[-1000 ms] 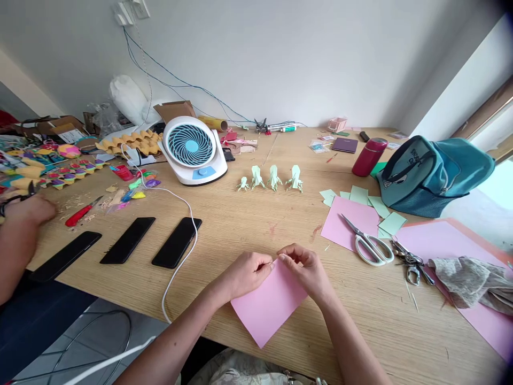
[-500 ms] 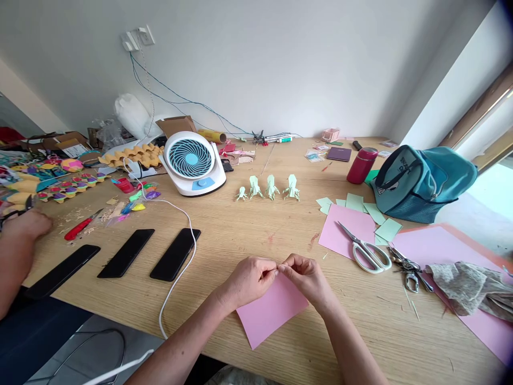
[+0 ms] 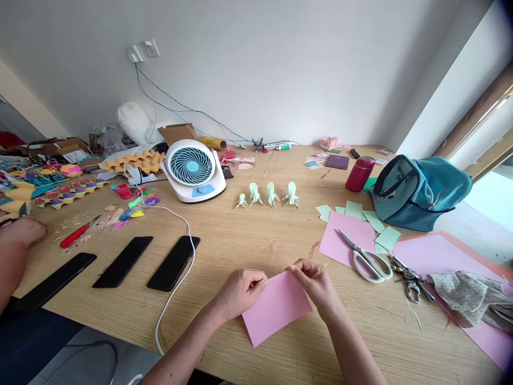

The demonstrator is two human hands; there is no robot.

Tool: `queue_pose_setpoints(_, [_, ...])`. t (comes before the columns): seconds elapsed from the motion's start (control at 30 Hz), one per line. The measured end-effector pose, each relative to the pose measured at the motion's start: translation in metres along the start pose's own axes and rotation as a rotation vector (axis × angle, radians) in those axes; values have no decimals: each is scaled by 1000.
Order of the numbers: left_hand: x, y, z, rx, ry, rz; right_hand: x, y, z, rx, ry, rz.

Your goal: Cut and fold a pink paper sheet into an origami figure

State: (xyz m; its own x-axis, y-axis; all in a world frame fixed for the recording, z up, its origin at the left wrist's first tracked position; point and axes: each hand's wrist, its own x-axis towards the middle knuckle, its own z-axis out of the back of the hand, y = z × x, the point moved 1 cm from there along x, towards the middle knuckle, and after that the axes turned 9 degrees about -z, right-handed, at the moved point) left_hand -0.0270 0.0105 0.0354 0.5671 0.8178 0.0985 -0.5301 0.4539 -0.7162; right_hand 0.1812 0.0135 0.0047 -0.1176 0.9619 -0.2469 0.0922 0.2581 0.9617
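Note:
A rectangular sheet of pink paper [image 3: 276, 310] is held up at its far edge, near the front of the wooden table. My left hand [image 3: 242, 291] pinches that edge at its left end, thumb against curled fingers. At the right end, my right hand [image 3: 315, 283] grips the same edge between thumb and fingers. A stretch of the top edge shows between the hands. To the right, white-handled scissors [image 3: 366, 259] rest partly on another pink sheet [image 3: 339, 238]. Several pale green folded paper figures [image 3: 271, 195] stand beyond my hands.
Black phones [image 3: 173, 264] and a white cable [image 3: 188, 267] lie to the left, with a small fan [image 3: 194, 171] behind. A co-worker's hand [image 3: 26, 230] is at far left, near a red-handled knife [image 3: 80, 232]. At right are a red bottle [image 3: 359, 174], teal bag [image 3: 425, 190] and keys [image 3: 411, 278].
My hands have moved apart along the paper's far edge, from nearly touching at its middle to its two ends. The view has tilted up slightly.

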Motion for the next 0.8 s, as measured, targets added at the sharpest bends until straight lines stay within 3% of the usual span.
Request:
queue_pose_setpoints(0.27, [-14,15,8,-83,0,22,3,2,14,94,-51,-68])
queue_pose_setpoints(0.53, [-23,21,16,-114,21,37,3,4,16,123,-72,-66])
queue_pose_setpoints(0.8, [-7,-4,16,-156,38,-17,0,5,6,66,-15,-46])
